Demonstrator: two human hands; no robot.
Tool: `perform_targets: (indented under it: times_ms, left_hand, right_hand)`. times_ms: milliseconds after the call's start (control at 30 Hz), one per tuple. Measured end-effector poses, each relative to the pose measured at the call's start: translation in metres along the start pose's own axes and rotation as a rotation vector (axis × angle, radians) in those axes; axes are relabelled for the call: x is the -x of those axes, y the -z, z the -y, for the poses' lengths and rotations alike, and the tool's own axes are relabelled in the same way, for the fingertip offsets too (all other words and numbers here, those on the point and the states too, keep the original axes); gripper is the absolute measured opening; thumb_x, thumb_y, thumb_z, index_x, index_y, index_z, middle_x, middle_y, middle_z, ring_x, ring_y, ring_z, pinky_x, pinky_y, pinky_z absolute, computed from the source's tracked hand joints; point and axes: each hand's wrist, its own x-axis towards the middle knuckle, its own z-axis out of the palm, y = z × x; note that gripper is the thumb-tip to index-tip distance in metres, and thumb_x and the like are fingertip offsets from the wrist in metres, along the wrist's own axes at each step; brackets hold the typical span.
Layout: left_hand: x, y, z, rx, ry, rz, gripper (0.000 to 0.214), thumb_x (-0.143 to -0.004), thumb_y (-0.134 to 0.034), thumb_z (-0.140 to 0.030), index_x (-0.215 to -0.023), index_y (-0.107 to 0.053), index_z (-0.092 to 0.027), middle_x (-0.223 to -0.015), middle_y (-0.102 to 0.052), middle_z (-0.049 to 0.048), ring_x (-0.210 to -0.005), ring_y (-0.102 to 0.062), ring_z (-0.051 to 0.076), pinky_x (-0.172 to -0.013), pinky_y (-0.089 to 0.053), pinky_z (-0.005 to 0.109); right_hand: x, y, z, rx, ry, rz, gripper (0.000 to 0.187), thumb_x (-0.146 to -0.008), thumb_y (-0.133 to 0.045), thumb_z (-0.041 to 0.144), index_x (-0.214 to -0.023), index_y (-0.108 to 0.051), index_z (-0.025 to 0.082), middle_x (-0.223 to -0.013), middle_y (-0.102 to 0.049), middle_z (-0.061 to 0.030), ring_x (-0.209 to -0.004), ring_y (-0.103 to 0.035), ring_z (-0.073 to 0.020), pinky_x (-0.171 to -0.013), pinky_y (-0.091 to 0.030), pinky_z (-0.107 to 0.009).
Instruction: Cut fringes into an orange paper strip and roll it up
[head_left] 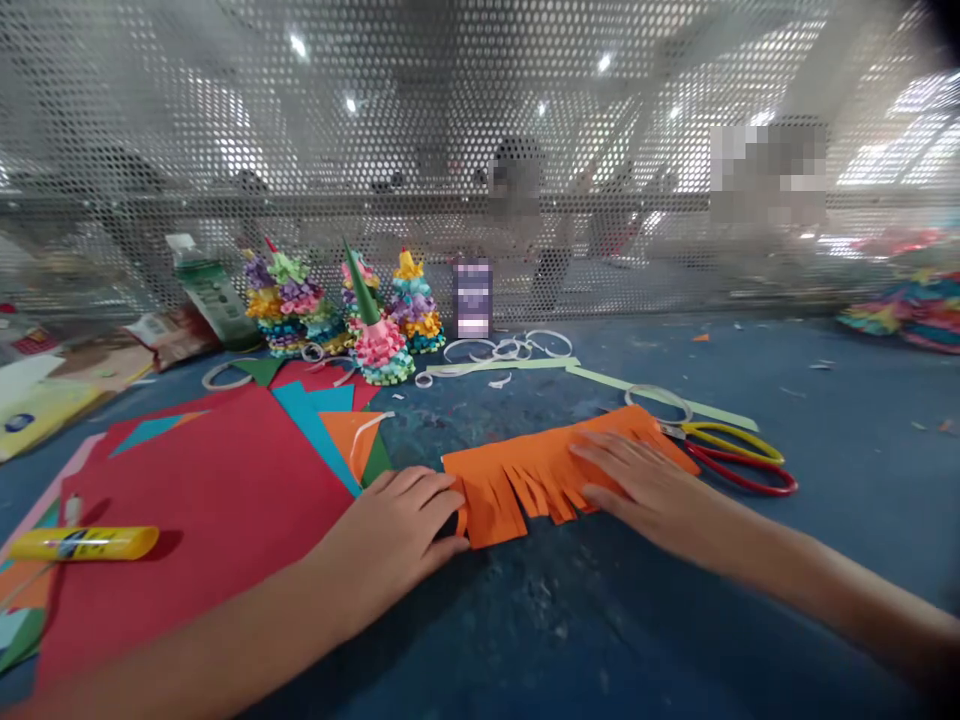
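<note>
An orange paper strip (540, 470) cut into a fringe along its near edge lies on the blue table (570, 620). My left hand (397, 535) rests at the strip's left end, fingers curled, thumb and fingers pinching the paper's corner. My right hand (641, 480) lies flat on the strip's right half, fingers stretched out and pressing it down. Scissors (731, 455) with a yellow and a red handle lie just right of the strip, beside my right hand.
Red paper sheet (217, 500) with blue, orange and green pieces lies at left, a yellow glue stick (82, 543) on it. Several colourful paper cone trees (375, 330) stand at the back, with white paper rings (517, 348), a pale green strip (600, 380) and a perforated metal screen (480, 150) behind.
</note>
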Motion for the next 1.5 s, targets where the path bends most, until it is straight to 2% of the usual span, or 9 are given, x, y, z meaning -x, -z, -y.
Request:
perform_targets:
  times_ms: [133, 233, 300, 467, 733, 833, 933, 1167, 1500]
  left_hand:
    - [-0.011, -0.004, 0.004, -0.088, -0.096, -0.078, 0.028, -0.097, -0.040, -0.035, -0.105, -0.060, -0.017, -0.106, -0.066, 0.0069, -0.097, -0.061, 0.026, -0.077, -0.045, 0.039]
    - [-0.019, -0.007, 0.008, -0.068, -0.087, -0.091, 0.031, -0.097, -0.037, -0.036, -0.100, -0.061, -0.016, -0.099, -0.067, 0.0070, -0.091, -0.062, 0.024, -0.077, -0.044, 0.038]
    - [-0.024, -0.008, 0.010, 0.008, -0.033, -0.070, 0.032, -0.097, -0.037, -0.036, -0.096, -0.062, -0.017, -0.094, -0.066, 0.0058, -0.089, -0.060, 0.023, -0.076, -0.043, 0.037]
    - [-0.039, -0.011, 0.016, 0.354, 0.090, -0.093, 0.039, -0.100, -0.030, -0.035, -0.087, -0.062, -0.019, -0.088, -0.062, 0.0020, -0.085, -0.054, 0.017, -0.076, -0.040, 0.032]
    - [-0.044, -0.009, 0.018, 0.585, 0.142, -0.049, 0.042, -0.099, -0.028, -0.041, -0.076, -0.057, -0.020, -0.079, -0.058, -0.0009, -0.078, -0.050, 0.016, -0.073, -0.035, 0.032]
    - [-0.041, -0.008, 0.017, 0.637, 0.224, -0.098, 0.031, -0.097, -0.036, -0.043, -0.087, -0.056, -0.022, -0.083, -0.059, -0.0015, -0.081, -0.052, 0.017, -0.073, -0.037, 0.032]
    - [-0.036, -0.010, 0.016, 0.602, 0.165, -0.142, 0.020, -0.091, -0.050, -0.042, -0.101, -0.052, -0.025, -0.094, -0.060, -0.0012, -0.087, -0.053, 0.018, -0.076, -0.038, 0.033]
    - [-0.030, -0.013, 0.012, 0.521, -0.051, -0.190, 0.013, -0.095, -0.044, -0.015, -0.106, -0.047, -0.020, -0.099, -0.059, 0.0011, -0.091, -0.052, 0.016, -0.080, -0.042, 0.031]
    - [-0.027, -0.012, 0.012, 0.319, -0.090, -0.274, 0.010, -0.096, -0.043, -0.019, -0.103, -0.050, -0.019, -0.096, -0.061, 0.0029, -0.086, -0.051, 0.018, -0.076, -0.042, 0.034]
  right_hand:
    - [-0.038, 0.019, -0.002, -0.029, 0.063, -0.019, 0.049, -0.094, -0.036, 0.047, -0.130, -0.053, 0.018, -0.142, -0.045, -0.0115, -0.133, -0.037, -0.0320, -0.108, -0.031, -0.049]
    - [-0.054, 0.028, 0.027, -0.033, 0.118, -0.098, 0.038, -0.093, -0.042, 0.039, -0.122, -0.056, 0.020, -0.139, -0.047, -0.0103, -0.129, -0.039, -0.0290, -0.107, -0.030, -0.049]
    - [-0.058, 0.028, 0.053, -0.137, 0.231, -0.152, 0.024, -0.092, -0.044, 0.027, -0.107, -0.061, 0.019, -0.116, -0.061, -0.0089, -0.110, -0.054, -0.0222, -0.097, -0.041, -0.039]
    - [-0.062, 0.010, 0.093, -0.380, 0.244, -0.063, 0.012, -0.088, -0.052, 0.021, -0.095, -0.060, 0.018, -0.092, -0.063, -0.0042, -0.084, -0.058, -0.0169, -0.075, -0.045, -0.030]
    - [-0.077, -0.019, 0.090, -0.774, 0.083, 0.007, 0.004, -0.084, -0.055, 0.018, -0.081, -0.057, 0.019, -0.071, -0.059, 0.0033, -0.065, -0.054, -0.0111, -0.057, -0.040, -0.022]
    - [-0.075, -0.022, 0.089, -0.898, 0.064, 0.045, 0.005, -0.085, -0.056, 0.022, -0.081, -0.058, 0.019, -0.072, -0.060, 0.0035, -0.066, -0.054, -0.0106, -0.058, -0.040, -0.021]
    - [-0.073, -0.021, 0.087, -0.943, 0.071, 0.054, 0.006, -0.086, -0.055, 0.022, -0.082, -0.059, 0.019, -0.075, -0.061, 0.0028, -0.069, -0.055, -0.0108, -0.061, -0.042, -0.022]
    - [-0.071, -0.019, 0.086, -0.966, 0.072, 0.093, 0.010, -0.086, -0.053, 0.023, -0.079, -0.059, 0.018, -0.075, -0.060, 0.0010, -0.069, -0.055, -0.0126, -0.061, -0.044, -0.024]
    - [-0.062, -0.017, 0.090, -0.623, 0.209, -0.169, 0.010, -0.084, -0.056, 0.015, -0.075, -0.058, 0.020, -0.068, -0.060, 0.0032, -0.065, -0.052, -0.0119, -0.069, -0.035, -0.031]
